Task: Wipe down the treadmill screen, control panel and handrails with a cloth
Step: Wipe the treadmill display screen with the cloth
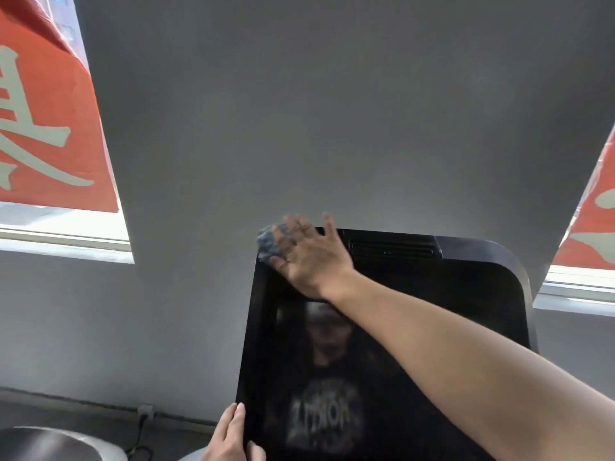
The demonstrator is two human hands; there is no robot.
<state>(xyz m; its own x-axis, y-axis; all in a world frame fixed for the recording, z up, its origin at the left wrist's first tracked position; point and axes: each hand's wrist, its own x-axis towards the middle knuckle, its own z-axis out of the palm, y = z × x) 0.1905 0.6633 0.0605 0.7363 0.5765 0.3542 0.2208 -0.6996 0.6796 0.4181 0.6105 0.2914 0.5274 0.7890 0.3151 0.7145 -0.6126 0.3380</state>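
Observation:
The treadmill's black glossy screen (416, 327) fills the lower middle and reflects a person in a dark printed shirt. My right hand (309, 257) reaches across it and presses a grey-blue cloth (268, 242) flat against the screen's top left corner, fingers spread. My left hand (229, 434) grips the screen's left edge near the bottom, thumb on the front and fingers round the rim. A vent slot (392, 251) sits along the top of the console. The control panel and handrails are out of view.
A grey wall (332, 111) stands behind the console. Windows with red banners hang at the left (43, 128) and right (595, 227). A wall socket with a cable (144, 412) is low on the left, beside a rounded silver object (60, 444).

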